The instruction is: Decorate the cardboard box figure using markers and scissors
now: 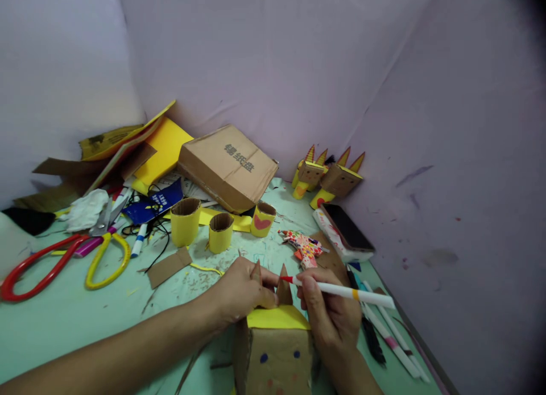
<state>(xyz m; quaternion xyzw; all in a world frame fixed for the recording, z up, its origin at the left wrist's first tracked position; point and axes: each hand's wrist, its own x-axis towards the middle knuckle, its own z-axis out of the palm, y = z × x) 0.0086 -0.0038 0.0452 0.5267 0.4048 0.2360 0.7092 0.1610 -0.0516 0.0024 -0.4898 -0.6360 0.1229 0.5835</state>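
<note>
A cardboard animal head (279, 358) with a yellow paper top, blue dot eyes and two pointed ears faces me at the table's near edge. My left hand (241, 290) is closed about its ears, pinching at their base. Between the thumb and fingers of my right hand (330, 310) is a white marker (341, 290) with an orange band. The marker's red tip points left, at or very close to the right-hand ear (284, 284); whether it touches I cannot tell.
Yellow cardboard tubes (185, 221) stand beyond my hands. Red and yellow scissors (104, 236) lie left. A cardboard box (228, 165) and finished cardboard animals (341, 179) sit at the back. A phone (346, 227) and several markers (392, 341) are on the right.
</note>
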